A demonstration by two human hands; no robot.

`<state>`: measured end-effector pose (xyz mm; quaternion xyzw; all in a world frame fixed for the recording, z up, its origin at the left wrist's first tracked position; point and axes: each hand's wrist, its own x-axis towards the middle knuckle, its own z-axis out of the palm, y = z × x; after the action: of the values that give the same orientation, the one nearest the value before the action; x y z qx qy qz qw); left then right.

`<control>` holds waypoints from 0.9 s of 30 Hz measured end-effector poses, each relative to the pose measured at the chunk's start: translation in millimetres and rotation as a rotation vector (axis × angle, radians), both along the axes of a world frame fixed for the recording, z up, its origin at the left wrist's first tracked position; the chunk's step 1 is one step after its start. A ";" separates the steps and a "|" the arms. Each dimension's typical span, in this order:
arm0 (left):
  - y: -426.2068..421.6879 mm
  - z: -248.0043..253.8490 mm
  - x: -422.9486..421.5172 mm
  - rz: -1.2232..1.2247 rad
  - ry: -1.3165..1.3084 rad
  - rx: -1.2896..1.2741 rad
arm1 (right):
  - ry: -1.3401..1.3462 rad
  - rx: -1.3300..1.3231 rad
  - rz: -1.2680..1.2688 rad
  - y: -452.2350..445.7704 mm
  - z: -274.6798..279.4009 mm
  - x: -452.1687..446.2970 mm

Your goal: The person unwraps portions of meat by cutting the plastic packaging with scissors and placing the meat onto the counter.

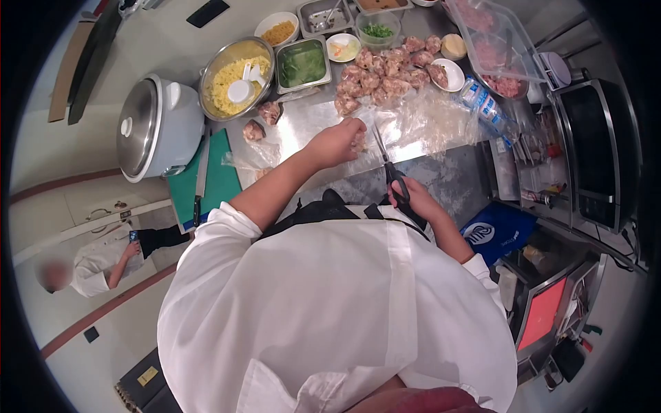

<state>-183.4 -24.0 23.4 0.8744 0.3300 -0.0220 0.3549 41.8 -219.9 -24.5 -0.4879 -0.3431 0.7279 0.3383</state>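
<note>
My left hand [339, 143] is closed around a small plastic-wrapped piece, partly hidden by the fingers, above the metal worktop [303, 124]. Black-handled scissors [396, 184] are held in my right hand [413, 197], their blades pointing away from me beside my left hand. Beyond both hands lies a pile of wrapped meat balls [379, 76]. Two more wrapped balls, one of them a meat ball [253, 130], rest left of my left hand. Clear plastic film [441, 124] spreads over the worktop to the right of the scissors.
A knife [202, 165] lies on a green board [224, 165] beside a rice cooker [162, 127]. Bowls of yellow food [231, 79], green leaves [301, 65] and raw meat [506, 86] line the far side. A person [103, 261] stands at far left.
</note>
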 end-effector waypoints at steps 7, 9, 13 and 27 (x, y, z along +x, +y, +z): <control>-11.2 -5.2 -4.0 0.043 -0.012 0.043 | -0.033 0.008 0.043 -2.7 -6.8 11.4; -11.2 -6.3 -6.9 0.044 -0.018 0.061 | -0.077 -0.014 0.048 -2.9 -8.7 14.5; -5.1 -7.1 -13.0 0.059 0.102 0.102 | -0.140 -0.051 -0.084 -6.6 -12.9 11.1; 58.7 -14.9 25.0 0.461 -0.261 0.294 | -0.563 0.232 -0.186 -6.6 -10.3 2.2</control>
<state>-158.4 34.7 8.5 0.8139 0.4710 0.2198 0.2597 44.0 -226.5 -34.8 -0.6574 -0.4580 0.4863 0.3486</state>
